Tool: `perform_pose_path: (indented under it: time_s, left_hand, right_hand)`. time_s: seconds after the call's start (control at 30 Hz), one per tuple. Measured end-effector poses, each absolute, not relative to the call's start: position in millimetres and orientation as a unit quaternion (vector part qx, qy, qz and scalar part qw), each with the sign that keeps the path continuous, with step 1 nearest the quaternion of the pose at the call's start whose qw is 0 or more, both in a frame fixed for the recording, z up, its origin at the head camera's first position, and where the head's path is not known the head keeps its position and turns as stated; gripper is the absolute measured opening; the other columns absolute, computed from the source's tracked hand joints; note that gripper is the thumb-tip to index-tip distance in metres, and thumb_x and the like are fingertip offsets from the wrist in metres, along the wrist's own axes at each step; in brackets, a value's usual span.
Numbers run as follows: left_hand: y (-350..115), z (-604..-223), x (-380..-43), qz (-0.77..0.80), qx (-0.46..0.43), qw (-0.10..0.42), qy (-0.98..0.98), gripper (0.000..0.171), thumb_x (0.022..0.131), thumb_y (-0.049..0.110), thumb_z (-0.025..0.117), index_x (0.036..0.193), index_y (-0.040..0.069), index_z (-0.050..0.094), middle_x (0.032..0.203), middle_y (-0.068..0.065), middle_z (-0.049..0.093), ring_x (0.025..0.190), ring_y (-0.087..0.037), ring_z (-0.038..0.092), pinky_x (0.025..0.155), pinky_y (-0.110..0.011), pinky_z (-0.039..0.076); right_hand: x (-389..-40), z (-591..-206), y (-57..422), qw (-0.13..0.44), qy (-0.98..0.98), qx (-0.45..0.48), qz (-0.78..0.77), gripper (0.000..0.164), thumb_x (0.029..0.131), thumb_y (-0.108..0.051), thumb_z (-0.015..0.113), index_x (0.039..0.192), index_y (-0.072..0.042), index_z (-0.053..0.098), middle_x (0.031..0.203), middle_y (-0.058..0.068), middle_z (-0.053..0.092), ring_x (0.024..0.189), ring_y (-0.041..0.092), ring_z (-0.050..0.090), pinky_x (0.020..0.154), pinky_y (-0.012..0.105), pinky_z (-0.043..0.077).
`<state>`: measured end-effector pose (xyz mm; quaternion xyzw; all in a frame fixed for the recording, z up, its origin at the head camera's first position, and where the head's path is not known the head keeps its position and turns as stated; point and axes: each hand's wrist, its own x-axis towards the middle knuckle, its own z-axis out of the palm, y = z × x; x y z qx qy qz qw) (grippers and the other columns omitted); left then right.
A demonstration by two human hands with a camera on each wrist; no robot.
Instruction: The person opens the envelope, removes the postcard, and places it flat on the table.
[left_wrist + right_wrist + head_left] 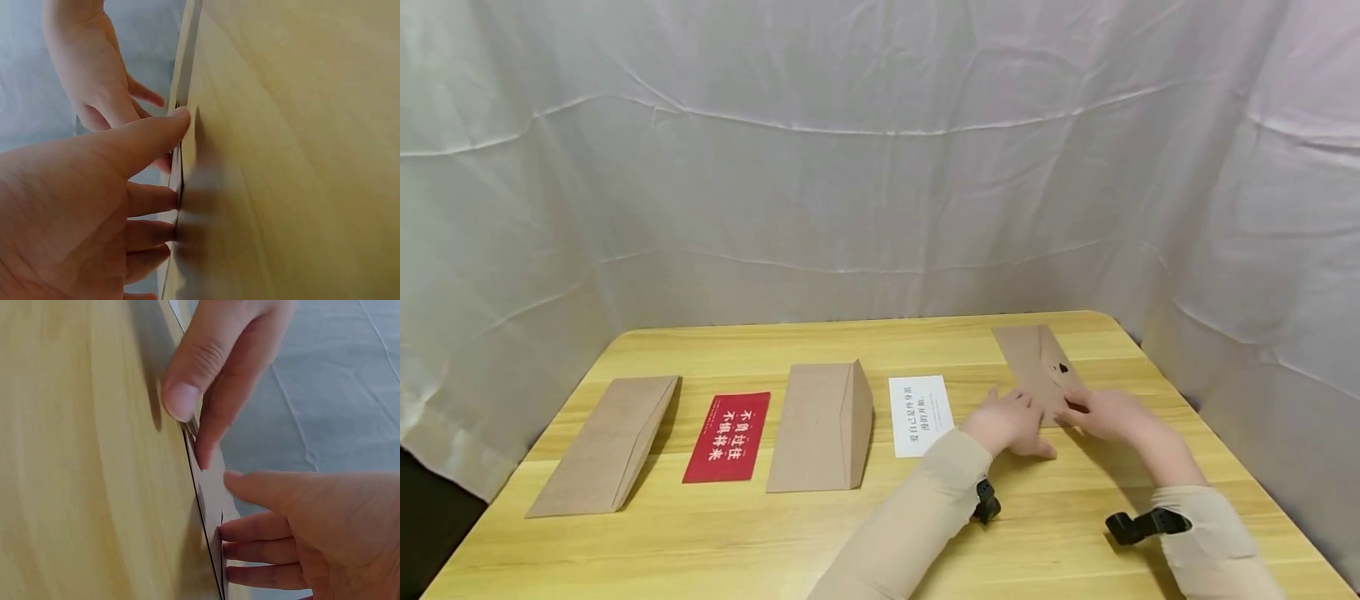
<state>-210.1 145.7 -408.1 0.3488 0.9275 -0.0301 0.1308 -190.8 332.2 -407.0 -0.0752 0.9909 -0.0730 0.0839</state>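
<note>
A brown paper envelope [1024, 358] lies at the table's right, its flap along the right side bearing a small dark emblem [1063, 367]. The left hand [1011, 421] rests on the lower part of this envelope with fingers spread and fairly straight. Its thumb points right, by the envelope's near edge. With thumb and fingers curled, the right hand [1108, 414] pinches the flap side near the lower right corner. In the right wrist view, the right hand's fingertips [234, 550] are at a thin dark slit in the envelope. Part of the envelope is hidden under both hands.
Left of the hands lies a white card [917, 417] with printed characters. Farther left are a second brown envelope [808, 429] with its flap partly raised, a red card [727, 437] and a third envelope [602, 450]. White cloth [880, 208] encloses the wooden table [700, 550].
</note>
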Motion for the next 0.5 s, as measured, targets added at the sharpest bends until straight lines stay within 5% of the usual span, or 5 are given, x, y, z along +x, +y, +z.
perform_pose_path:
  time_s: [0.23,0.5]
  left_hand:
    - [133,-406,-201,-0.064,0.355,0.118,0.925,0.077,0.083,0.074,0.052,0.148,0.035,0.037,0.157,0.015,0.032,0.147,-0.003,0.026,0.122,-0.037,0.022]
    - [112,-408,-198,-0.043,0.369,0.127,0.92,0.077,0.083,0.074,0.054,0.147,0.032,0.042,0.157,0.013,0.034,0.147,-0.005,0.028,0.122,-0.037,0.022]
  right_hand:
    - [-183,-407,319,0.043,0.99,-0.126,-0.045,0.048,0.093,-0.03,0.062,0.127,0.004,0.06,0.111,0.033,0.066,0.097,0.048,0.065,0.082,0.059,0.051]
    - [-172,-413,309,0.015,0.987,-0.156,-0.034,0.049,0.09,-0.03,0.066,0.126,0.003,0.062,0.112,0.029,0.068,0.093,0.042,0.068,0.079,0.056,0.054]
